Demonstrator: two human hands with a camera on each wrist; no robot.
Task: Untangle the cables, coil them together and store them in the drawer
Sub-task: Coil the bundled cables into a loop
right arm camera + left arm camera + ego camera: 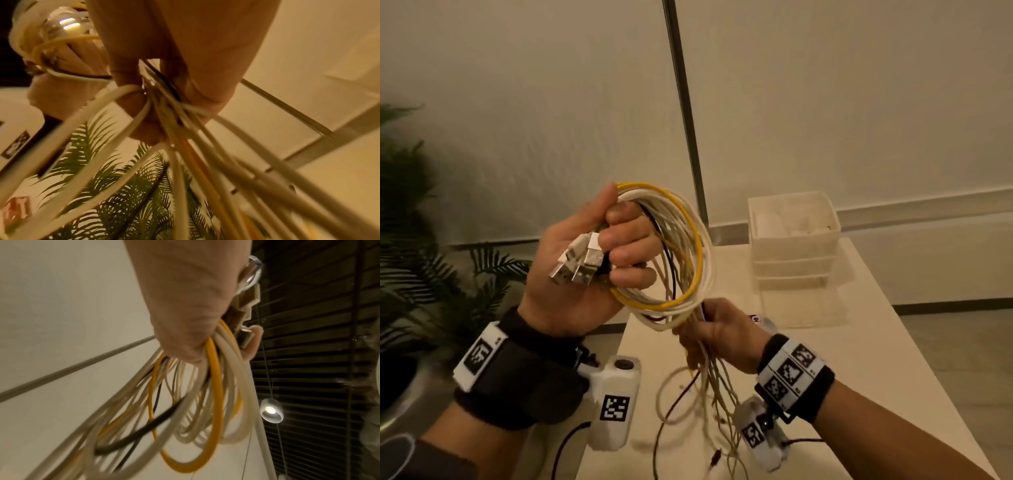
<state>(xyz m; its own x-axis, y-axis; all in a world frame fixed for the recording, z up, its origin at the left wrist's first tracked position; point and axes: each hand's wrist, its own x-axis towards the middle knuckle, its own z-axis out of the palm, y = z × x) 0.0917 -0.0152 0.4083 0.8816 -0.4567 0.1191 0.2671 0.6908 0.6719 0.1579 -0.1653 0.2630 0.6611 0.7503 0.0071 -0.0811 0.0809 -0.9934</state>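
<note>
Green plant leaves fill the left edge of the head view, in front of a pale wall. Next to them the left hand is raised with the palm toward the camera. Its fingers are curled tight around a coil of cables, mostly white, with one yellow loop and one thin black one. Several USB plugs stick out together from the fist, over the palm. In the left wrist view the same coil hangs from the closed hand, and the plugs show beside the fingers (the loops are blurred there).

Below and to the right, the right hand holds the loose part of the cables just under the coil. Its fingers are closed around the bundle, and the free ends hang down toward the table; one dark end lies near the table's front edge. The right wrist view shows the strands passing through the closed hand and spreading out below it.

Further right, at the far end of the white table, stands a white plastic drawer unit. Its top tray holds some pale things that cannot be made out. A lower drawer (clear plastic) seems pulled out toward the person, well apart from both hands.
</note>
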